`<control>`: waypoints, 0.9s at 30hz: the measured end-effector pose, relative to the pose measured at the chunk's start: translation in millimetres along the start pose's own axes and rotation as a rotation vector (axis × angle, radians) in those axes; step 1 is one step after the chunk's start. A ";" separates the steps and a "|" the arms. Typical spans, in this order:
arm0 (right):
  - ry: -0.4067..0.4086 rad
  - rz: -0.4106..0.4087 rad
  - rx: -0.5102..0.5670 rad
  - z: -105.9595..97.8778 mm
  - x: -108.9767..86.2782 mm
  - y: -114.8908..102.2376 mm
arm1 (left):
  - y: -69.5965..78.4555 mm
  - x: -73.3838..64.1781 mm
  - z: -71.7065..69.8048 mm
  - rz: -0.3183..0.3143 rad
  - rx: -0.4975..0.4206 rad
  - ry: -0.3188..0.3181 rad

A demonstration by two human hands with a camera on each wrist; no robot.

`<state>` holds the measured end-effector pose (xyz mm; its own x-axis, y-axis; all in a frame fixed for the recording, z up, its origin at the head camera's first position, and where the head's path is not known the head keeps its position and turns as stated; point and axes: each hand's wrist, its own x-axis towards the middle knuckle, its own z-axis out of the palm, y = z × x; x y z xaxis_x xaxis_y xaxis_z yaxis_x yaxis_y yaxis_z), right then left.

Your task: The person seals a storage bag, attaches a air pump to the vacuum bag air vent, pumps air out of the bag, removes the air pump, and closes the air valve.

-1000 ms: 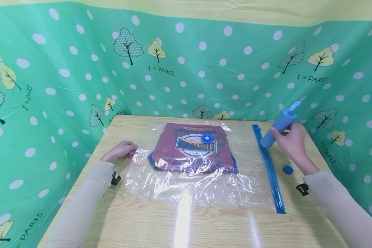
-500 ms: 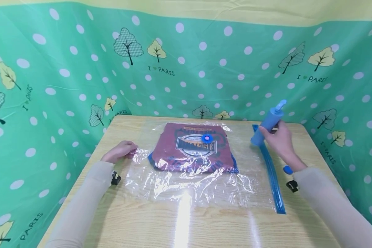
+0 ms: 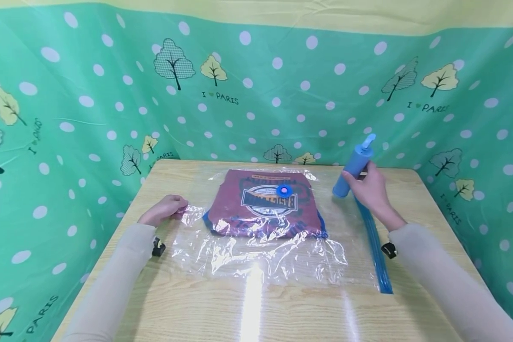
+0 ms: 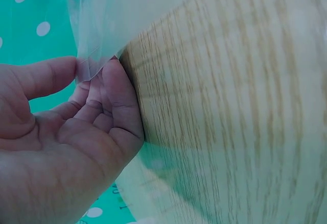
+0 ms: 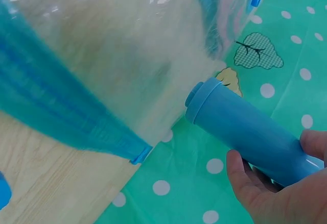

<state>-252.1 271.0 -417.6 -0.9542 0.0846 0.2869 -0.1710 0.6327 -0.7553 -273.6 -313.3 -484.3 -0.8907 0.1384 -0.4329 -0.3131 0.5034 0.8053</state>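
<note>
A clear vacuum storage bag (image 3: 256, 259) lies flat on the table, with a folded maroon printed garment (image 3: 231, 209) inside it. On top of the bag, over the garment, sits a round blue valve (image 3: 284, 191) with a pink centre. My left hand (image 3: 164, 210) pinches the bag's left edge; the left wrist view shows the film between thumb and fingers. Gripped in my right hand (image 3: 372, 190) is a blue hand pump (image 3: 351, 172), tilted, its handle end up, above the bag's right part. A blue zip strip (image 3: 376, 251) runs along the bag's right edge.
The wooden table (image 3: 196, 313) carries everything. A green dotted curtain (image 3: 248, 118) stands behind and at both sides. A blue round cap (image 5: 4, 191) shows partly at the left edge of the right wrist view. A small blue slider (image 5: 139, 157) sits at the strip's end.
My right hand has moved left with the pump, from beyond the zip strip to over the bag. The right forearm now hides the blue cap in the head view. My left hand stays put.
</note>
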 end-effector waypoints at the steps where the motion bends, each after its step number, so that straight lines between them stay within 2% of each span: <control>1: -0.002 -0.008 0.003 2.2 1.3 -1.2 | -1.0 0.2 -0.4 0.004 0.000 -0.004; 10: -0.027 -0.026 0.036 20.0 8.8 -11.0 | 1.8 -4.5 1.5 -0.007 -0.002 -0.009; 11: -0.029 -0.026 0.034 22.2 9.8 -11.7 | -1.8 -1.5 1.5 -0.011 -0.001 -0.001; 17: -0.040 -0.027 0.037 32.9 12.8 -14.8 | 0.2 -1.3 0.7 -0.022 0.007 0.003; 22: -0.046 -0.017 0.045 41.4 12.9 -18.6 | 2.8 -0.5 -1.4 -0.009 0.012 -0.017; 27: -0.073 0.004 0.050 49.4 14.6 -25.4 | 3.0 -0.2 -2.1 0.014 -0.024 -0.049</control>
<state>-273.8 218.1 -423.3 -0.9700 0.0291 0.2413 -0.1775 0.5932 -0.7853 -275.0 -313.6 -480.9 -0.8781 0.1876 -0.4402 -0.3088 0.4806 0.8208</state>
